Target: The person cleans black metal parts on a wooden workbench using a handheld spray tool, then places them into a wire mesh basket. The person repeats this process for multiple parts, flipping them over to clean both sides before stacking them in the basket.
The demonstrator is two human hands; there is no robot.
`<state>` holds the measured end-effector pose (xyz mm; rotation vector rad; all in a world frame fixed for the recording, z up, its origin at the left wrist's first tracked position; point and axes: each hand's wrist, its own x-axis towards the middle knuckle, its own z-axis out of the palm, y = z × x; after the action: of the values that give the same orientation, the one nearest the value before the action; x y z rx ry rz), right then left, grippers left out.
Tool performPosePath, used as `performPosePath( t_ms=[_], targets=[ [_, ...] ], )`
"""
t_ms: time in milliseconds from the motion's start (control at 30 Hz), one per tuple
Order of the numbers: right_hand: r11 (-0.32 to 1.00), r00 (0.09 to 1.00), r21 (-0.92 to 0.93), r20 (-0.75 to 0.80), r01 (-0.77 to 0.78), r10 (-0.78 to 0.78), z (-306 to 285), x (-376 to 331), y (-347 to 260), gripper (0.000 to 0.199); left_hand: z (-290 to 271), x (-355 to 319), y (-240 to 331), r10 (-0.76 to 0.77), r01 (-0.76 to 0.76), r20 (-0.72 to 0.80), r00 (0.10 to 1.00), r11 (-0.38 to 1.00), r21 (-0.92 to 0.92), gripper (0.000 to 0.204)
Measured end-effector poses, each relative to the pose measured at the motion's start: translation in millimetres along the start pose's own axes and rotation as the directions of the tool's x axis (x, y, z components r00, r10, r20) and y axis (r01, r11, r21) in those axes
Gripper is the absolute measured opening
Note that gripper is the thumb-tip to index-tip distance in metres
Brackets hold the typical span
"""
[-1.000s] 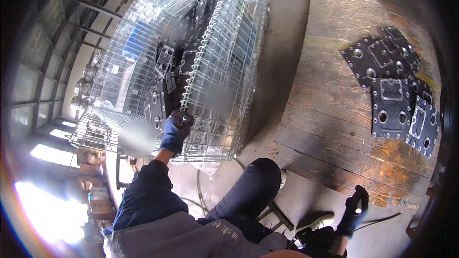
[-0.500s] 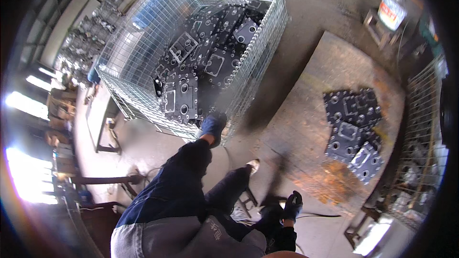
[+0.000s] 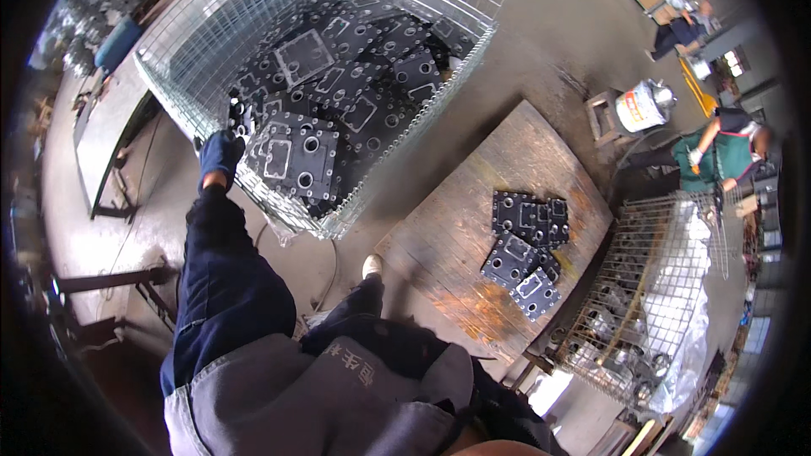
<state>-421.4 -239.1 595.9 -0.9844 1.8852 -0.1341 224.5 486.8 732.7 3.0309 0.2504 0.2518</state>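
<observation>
My left hand, in a dark blue glove, is at the near left rim of a wire mesh basket. Its fingers look bunched together; whatever they may hold does not show clearly. Just beyond the fingers, inside the basket, stands a small dark part with round holes. Right of the hand, a black metal plate with round holes and a pale rectangular outline lies on top of the near part of the pile. Many similar black plates fill the basket. My right hand is out of view.
Several black plates lie overlapping on a worn wooden table to the right. Behind it, a white bucket stands on a wooden stool. A second wire basket holds metal parts. Another person is at the far right.
My left hand has moved left, from the right of the near plate to the basket's left rim. My right hand has gone out of view. The whole view has shifted.
</observation>
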Motion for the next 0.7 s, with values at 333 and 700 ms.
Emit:
performPosePath(
  t_ms=[333, 700],
  targets=[
    [0.984, 0.94, 0.127, 0.3, 0.128, -0.161, 137, -136, -111, 0.045, 13, -9, -18, -0.137, 0.138, 0.043, 0.99, 0.99, -0.029, 0.022],
    [0.883, 0.608, 0.389, 0.644, 0.262, -0.464, 277, -177, -223, 0.034, -7, -6, 7, -0.135, 0.116, -0.061, 0.989, 0.963, -0.244, 0.021]
  ],
)
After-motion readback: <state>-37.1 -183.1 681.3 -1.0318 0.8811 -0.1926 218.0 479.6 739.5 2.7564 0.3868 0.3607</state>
